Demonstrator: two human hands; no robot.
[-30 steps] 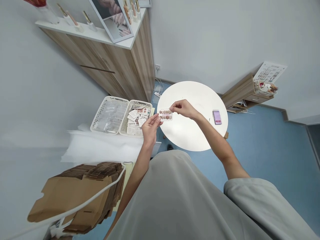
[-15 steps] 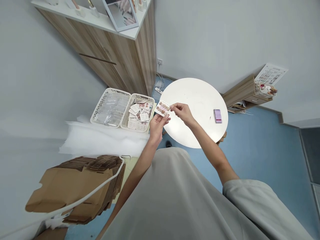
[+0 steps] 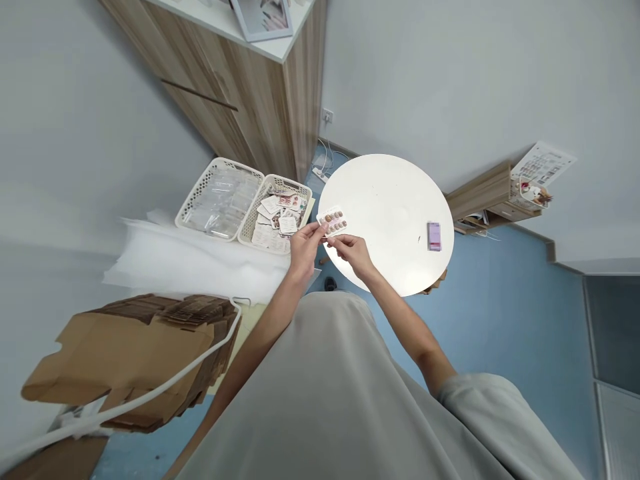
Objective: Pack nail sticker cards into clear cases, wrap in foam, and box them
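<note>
A white card of press-on nails (image 3: 336, 224), with rows of brownish and pinkish nails, is held over the near left part of the round white table (image 3: 395, 193). My left hand (image 3: 303, 252) pinches the card at its lower left corner, thumb on top. My right hand (image 3: 353, 253) is closed at the card's lower edge, thumb and forefinger pressed together there. Its fingertips are close to those of my left hand and partly hide the edge.
A purple box (image 3: 434, 236) lies on the table's right side. To the left stand a basket of clear plastic packs (image 3: 220, 200) and a basket of nail cards (image 3: 277, 213). White foam sheets (image 3: 200, 257) and flattened cardboard boxes (image 3: 130, 353) lie nearer, behind a white bar (image 3: 170, 383).
My right hand has moved from the card's right edge down to its lower edge. The card has tilted and shifted slightly right. The head view has shifted a little.
</note>
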